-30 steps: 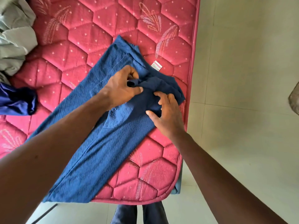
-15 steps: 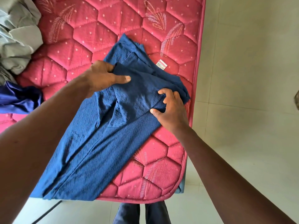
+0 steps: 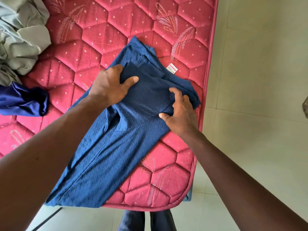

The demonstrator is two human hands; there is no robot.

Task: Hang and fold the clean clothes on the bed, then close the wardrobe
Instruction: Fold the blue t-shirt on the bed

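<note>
- Blue garment [image 3: 106, 157] lies spread at a slant across the near right corner of the mattress [image 3: 93, 42], its lower hem hanging just over the near edge and its upper part folded over on itself
- Left hand [image 3: 110, 87] grips the folded flap near its left edge, fingers [image 3: 116, 68] curled under the cloth and thumb laid flat on top, so the fold is pinched between them
- Right hand [image 3: 180, 114] rests on the right side of the fold, close to the mattress edge, fingers bent and clamped on a bunch of the cloth, thumb pressing down on the fabric
- A small white label [image 3: 172, 68] sticks out beside the garment's upper edge, lying on the mattress
- A crumpled grey cloth [image 3: 21, 35] sits at the far left, well apart from the hands
- A shiny dark blue cloth [image 3: 25, 100] lies just below the grey one at the left edge
- Pale tiled floor [image 3: 260, 80] runs along the right of the bed
</note>
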